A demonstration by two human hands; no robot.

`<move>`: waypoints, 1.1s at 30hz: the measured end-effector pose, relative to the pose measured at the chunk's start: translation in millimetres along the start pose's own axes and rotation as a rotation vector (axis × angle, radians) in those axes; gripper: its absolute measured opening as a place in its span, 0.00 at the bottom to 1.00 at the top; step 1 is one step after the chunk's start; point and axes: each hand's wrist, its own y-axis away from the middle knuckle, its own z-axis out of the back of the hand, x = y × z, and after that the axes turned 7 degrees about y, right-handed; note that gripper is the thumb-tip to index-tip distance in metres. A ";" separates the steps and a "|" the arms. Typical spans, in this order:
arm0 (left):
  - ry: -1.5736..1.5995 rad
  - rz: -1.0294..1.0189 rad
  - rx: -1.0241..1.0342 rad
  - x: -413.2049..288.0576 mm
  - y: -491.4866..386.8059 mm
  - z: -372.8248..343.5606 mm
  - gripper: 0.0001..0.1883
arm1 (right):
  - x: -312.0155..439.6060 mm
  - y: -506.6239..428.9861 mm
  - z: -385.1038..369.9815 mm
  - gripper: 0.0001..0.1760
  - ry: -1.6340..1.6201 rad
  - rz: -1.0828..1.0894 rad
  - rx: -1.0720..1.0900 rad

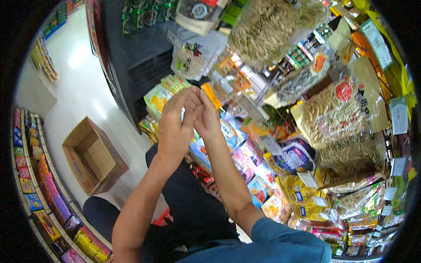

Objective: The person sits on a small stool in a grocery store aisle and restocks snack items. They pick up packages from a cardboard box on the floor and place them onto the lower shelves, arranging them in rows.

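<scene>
My left hand [174,128] shows its back, with the thumb raised towards my right hand [205,115]. The right palm is turned towards the left, its fingers slightly curved. The two hands are close together near the fingertips, and no object shows between them; the left palm is hidden. Just behind them lie green and white snack packets [158,98] and an orange packet [211,95]. Blue and white packets [230,131] are beside the right wrist.
An open cardboard box [113,164] stands on the shiny floor at the left, near a curved shelf of snacks [49,187]. Hanging bags of dried food [338,115], price tags [251,107] and purple packs [294,157] crowd the right. A black display panel [121,72] rises at the upper left.
</scene>
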 end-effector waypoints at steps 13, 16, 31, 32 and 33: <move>-0.049 -0.037 -0.058 11.6 -71.6 9.5 0.26 | 29.8 -120.4 -55.7 0.23 -0.097 0.184 -0.041; -0.060 -0.028 -0.086 23.6 -83.8 13.9 0.26 | 25.9 -144.0 -58.7 0.18 -0.167 0.174 0.038; 0.408 0.207 -0.245 12.8 -112.8 19.6 0.33 | 15.0 -184.4 -54.6 0.09 -0.593 0.204 0.323; 0.378 0.199 -0.236 8.5 -111.6 21.6 0.33 | 13.0 -185.8 -61.2 0.09 -0.616 0.212 0.366; 0.349 0.191 -0.226 4.9 -111.0 23.0 0.33 | 12.2 -186.2 -66.4 0.09 -0.638 0.220 0.409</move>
